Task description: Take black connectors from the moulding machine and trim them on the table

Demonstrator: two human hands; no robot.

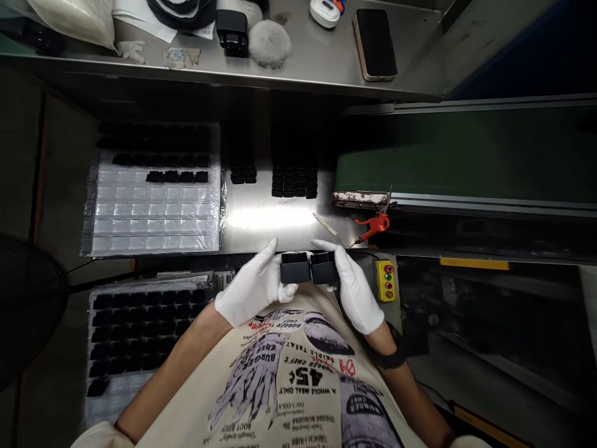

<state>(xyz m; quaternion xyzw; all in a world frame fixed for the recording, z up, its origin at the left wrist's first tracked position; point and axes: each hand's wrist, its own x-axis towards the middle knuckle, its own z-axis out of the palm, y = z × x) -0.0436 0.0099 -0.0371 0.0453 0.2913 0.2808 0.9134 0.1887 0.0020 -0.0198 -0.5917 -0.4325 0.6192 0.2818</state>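
Black plastic housings (pixel 295 272): I see left hand (pixel 253 283) and right hand (pixel 358 291) fingers gripping one each; a loosened grip could drop either.

A metal desk (pixel 293 239) catches a bright white band of light — its far part sinks into shadow beneath a steel shelf (pixel 321 62). A green conveyor belt (pixel 466 155) extends rightward; at left, a dark fan (pixel 28 305) stands in dimness.
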